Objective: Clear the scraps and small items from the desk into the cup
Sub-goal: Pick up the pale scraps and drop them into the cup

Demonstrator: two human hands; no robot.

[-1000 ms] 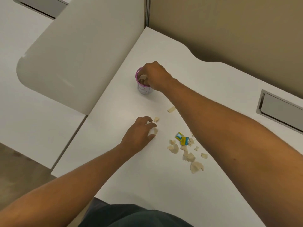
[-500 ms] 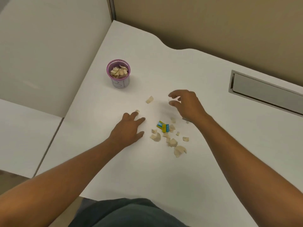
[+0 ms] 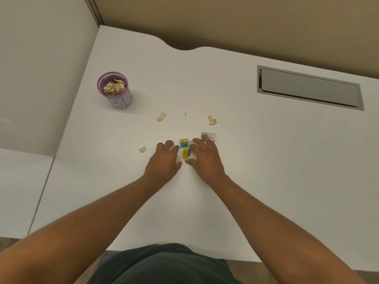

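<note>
A purple-rimmed cup stands at the desk's left, holding crumpled beige scraps. My left hand and right hand lie palm down side by side on the white desk, fingers curled over a cluster of beige scraps. Two small yellow-and-blue boxes sit between the hands. A small white box lies at my right fingertips. Loose scraps lie at the far left, toward the cup and farther right. What lies under the palms is hidden.
A grey recessed cable hatch is set in the desk at the back right. A beige partition wall runs along the back and a white panel stands at the left. The desk's front edge is close to my body.
My right hand left the cup, came back across the desk and dropped onto the scrap pile beside my left hand. The left hand shifted right onto the pile.
</note>
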